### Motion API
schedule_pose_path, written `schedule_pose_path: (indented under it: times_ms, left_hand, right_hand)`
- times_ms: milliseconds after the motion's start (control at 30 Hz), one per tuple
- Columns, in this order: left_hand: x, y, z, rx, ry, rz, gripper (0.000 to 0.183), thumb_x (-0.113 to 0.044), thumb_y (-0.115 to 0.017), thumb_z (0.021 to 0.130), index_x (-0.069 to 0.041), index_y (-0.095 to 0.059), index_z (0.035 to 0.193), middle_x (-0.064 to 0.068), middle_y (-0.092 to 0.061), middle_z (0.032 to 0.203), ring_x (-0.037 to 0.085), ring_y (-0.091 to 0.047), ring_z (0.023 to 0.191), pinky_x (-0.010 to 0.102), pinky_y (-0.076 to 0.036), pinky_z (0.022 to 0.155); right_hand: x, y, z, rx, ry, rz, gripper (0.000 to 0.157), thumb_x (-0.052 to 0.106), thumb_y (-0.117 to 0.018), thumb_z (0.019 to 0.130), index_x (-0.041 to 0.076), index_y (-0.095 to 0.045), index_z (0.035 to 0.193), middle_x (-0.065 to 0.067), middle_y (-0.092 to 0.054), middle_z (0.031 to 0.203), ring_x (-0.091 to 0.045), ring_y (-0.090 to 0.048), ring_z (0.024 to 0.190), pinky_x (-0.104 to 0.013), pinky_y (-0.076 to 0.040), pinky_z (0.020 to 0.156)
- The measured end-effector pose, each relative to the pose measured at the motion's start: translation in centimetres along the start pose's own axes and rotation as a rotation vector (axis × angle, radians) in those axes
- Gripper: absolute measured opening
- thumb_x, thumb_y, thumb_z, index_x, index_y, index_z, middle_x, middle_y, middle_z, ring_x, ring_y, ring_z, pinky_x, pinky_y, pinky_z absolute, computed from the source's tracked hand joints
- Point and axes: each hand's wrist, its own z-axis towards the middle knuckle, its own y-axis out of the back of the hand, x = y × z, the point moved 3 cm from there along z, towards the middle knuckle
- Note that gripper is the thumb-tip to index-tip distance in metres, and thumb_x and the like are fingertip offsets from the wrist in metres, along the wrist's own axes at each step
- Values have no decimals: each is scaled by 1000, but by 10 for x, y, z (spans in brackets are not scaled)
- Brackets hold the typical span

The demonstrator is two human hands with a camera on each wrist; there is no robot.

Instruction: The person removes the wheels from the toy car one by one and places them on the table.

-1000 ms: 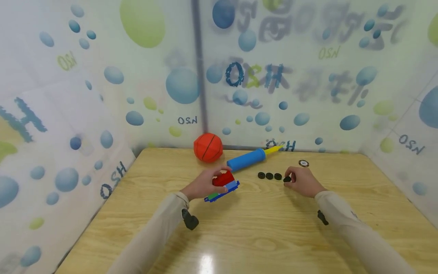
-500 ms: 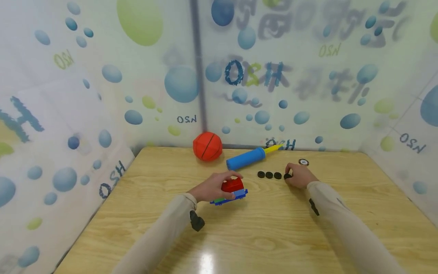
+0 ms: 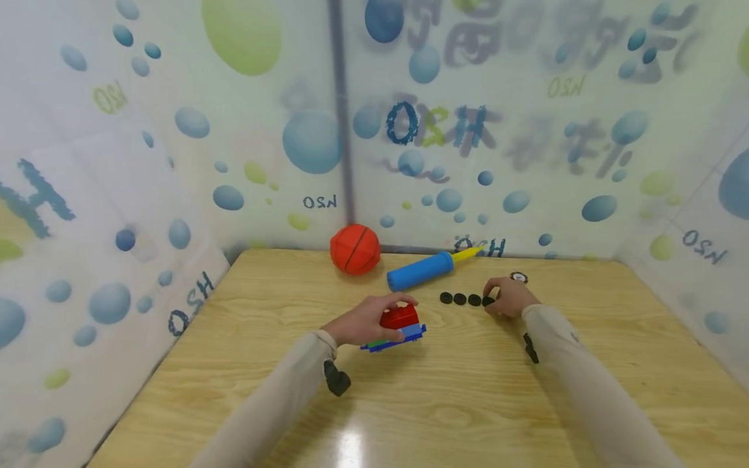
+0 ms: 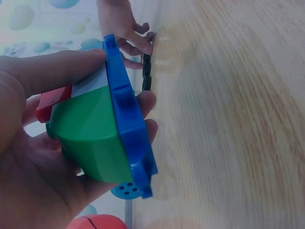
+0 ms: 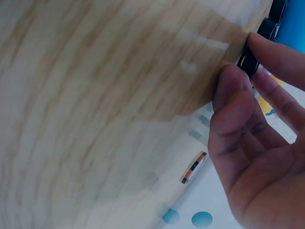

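My left hand [image 3: 365,320] grips a toy train [image 3: 400,317] with a red top, a green block and a light-blue block on a blue base. In the left wrist view the train's green block [image 4: 90,133] faces the camera, with the thumb along one side and fingers behind it. Farther right, my right hand [image 3: 510,299] pinches a small black wheel-like disc [image 3: 488,301] between thumb and fingers. That disc is at the right end of a row of similar black discs [image 3: 459,299]. The right wrist view has the held disc [image 5: 248,62] standing right at the fingertips, close to its neighbour.
A red ball [image 3: 355,250] with black lines and a blue hand pump [image 3: 420,271] with a yellow nozzle lie at the back of the wooden table [image 3: 445,403]. A poker chip [image 3: 519,277] lies behind my right hand. Printed walls [image 3: 316,78] close off the back and sides.
My left hand has shifted right with the toy train, which is now more level. My right hand has lowered the black disc and moved it left, up against the end of the row.
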Motion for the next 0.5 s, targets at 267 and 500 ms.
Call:
schedule_pose_path:
  times_ms: [267,500]
  left_hand:
    - [-1,1,0,-6,1,-4,60,-18,-73,92,-26,-45,145,9,-60,137,25,-56,123,42,-54,99]
    - [3,-2,2,-49,-4,13,72,-19,-76,89,-23,-39,151,13,-61,136,25,-59,119,43,-54,100]
  right_hand:
    - [3,3,-4,6,-26,3,49,14,-75,87,-4,-56,128,-15,-69,87,-18,-62,63,-31,-50,63]
    - [41,2,-18,-57,193,26,40,17,-74,90,-3,-61,122,-10,-65,85,-16,-59,68,-32,-50,64]
